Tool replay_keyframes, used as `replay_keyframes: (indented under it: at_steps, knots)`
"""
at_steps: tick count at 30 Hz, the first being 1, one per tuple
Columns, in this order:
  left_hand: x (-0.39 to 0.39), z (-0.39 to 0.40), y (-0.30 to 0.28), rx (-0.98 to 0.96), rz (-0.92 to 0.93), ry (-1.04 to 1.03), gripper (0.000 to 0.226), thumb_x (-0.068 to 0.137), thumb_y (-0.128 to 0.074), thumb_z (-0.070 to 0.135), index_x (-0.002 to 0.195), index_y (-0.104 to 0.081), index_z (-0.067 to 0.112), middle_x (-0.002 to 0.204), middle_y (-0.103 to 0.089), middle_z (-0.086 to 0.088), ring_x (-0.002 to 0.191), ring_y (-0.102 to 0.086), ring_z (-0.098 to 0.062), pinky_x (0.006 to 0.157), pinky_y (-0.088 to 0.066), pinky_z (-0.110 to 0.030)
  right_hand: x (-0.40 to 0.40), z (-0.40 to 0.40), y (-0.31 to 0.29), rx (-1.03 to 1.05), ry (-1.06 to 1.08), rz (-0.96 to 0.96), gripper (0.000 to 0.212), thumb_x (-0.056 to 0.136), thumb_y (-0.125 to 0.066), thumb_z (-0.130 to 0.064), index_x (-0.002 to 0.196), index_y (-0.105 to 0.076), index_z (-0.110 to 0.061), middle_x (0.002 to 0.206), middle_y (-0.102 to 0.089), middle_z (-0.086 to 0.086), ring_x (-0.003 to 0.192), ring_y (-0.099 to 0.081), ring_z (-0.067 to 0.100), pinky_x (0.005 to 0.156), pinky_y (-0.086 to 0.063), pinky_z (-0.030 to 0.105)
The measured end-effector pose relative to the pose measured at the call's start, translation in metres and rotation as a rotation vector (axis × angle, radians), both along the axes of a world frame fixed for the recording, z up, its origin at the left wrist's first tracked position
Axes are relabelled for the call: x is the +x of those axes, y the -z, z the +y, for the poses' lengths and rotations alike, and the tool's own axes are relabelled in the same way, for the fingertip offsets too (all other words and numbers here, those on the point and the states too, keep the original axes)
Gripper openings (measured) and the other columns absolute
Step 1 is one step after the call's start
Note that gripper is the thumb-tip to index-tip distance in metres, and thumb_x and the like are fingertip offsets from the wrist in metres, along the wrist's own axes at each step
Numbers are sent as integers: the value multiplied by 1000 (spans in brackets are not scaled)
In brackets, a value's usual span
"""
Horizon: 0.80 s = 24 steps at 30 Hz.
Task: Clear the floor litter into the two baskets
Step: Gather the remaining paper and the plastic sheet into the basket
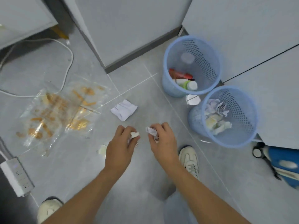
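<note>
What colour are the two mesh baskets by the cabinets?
Both the far basket and the near basket are light blue, seen in the head view.

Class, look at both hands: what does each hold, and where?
Left hand grips a white paper wad in its fingertips; right hand grips a crumpled paper likewise.

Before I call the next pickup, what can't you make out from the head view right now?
- Left hand: how much crumpled paper it grips; fingers cover it.
- Far basket: items under the bottles; wall hides them.
- Scrap behind the left hand: partly hidden, unidentifiable.
- Blue object: cut off by the right edge.
</note>
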State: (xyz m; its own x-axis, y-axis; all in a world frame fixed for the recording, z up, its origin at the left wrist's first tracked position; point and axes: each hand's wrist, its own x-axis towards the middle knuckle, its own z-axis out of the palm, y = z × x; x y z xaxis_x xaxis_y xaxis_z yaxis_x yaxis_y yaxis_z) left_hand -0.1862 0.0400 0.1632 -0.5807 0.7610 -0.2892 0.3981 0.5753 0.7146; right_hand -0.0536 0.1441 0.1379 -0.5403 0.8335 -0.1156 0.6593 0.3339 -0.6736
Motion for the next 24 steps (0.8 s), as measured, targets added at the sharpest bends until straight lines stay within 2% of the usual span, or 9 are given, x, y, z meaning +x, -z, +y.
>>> replay_keyframes:
  at_steps: [4,9,11,14,16,18,19,21,24]
  knots:
    - [36,86,-41,143,-56,87,10,98,-65,29,106,-58,27,101,-50,8,82,-57,-8,68,-48,-19,31,55,-56,59,149,122,13,95,-68,-23,107,-64,-21,98,-52,-4,81,-58,15,70,-53,35]
    - [100,175,-75,242,-112,265,16,98,-66,27,114,-65,26,103,-45,8,86,-57,-5,74,-49,-16,99,122,-95,163,332,127,19,92,-72,-19,109,-66,-19,103,-54,-1,81,-57,16,74,-52,35]
    - [123,205,-75,238,-105,282,20,96,-70,27,116,-66,25,108,-46,6,88,-58,-6,80,-52,-21,126,143,-97,164,402,104,20,91,-74,-20,110,-66,-19,104,-55,-1,81,-57,19,73,-52,37]
    - [146,241,-63,158,-88,350,39,94,-71,27,132,-60,27,117,-46,0,98,-61,-18,89,-55,-38,156,171,-87,159,427,24,26,89,-75,-18,113,-65,-16,105,-53,1,81,-58,21,73,-54,42]
    - [155,258,-56,-4,-54,489,64,92,-69,31,150,-42,37,124,-48,-3,107,-61,-25,93,-53,-44,170,186,-78,101,379,-73,42,87,-76,-18,126,-61,-15,113,-52,6,94,-59,25,82,-55,45]
    - [158,265,-52,-151,37,620,78,89,-66,39,156,-26,44,125,-53,-8,110,-61,-30,91,-54,-42,182,195,-72,39,311,-184,62,84,-77,-22,141,-52,-18,124,-48,12,106,-56,31,91,-53,48]
    - [158,262,-50,-174,81,645,79,88,-65,41,156,-26,44,123,-56,-8,108,-62,-30,88,-55,-41,185,196,-70,20,293,-220,69,82,-78,-24,144,-48,-20,127,-46,14,109,-55,32,92,-52,48]
    - [152,248,-52,-167,123,634,68,89,-63,40,152,-37,39,121,-61,-6,107,-63,-29,85,-56,-41,185,191,-70,26,275,-253,73,81,-79,-26,146,-47,-20,130,-46,15,111,-54,34,90,-52,47]
    - [135,210,-60,-107,93,540,43,94,-58,33,136,-53,28,115,-61,-3,104,-61,-24,79,-55,-39,173,177,-76,96,273,-244,60,81,-76,-19,137,-54,-16,127,-50,15,109,-56,37,84,-52,46]
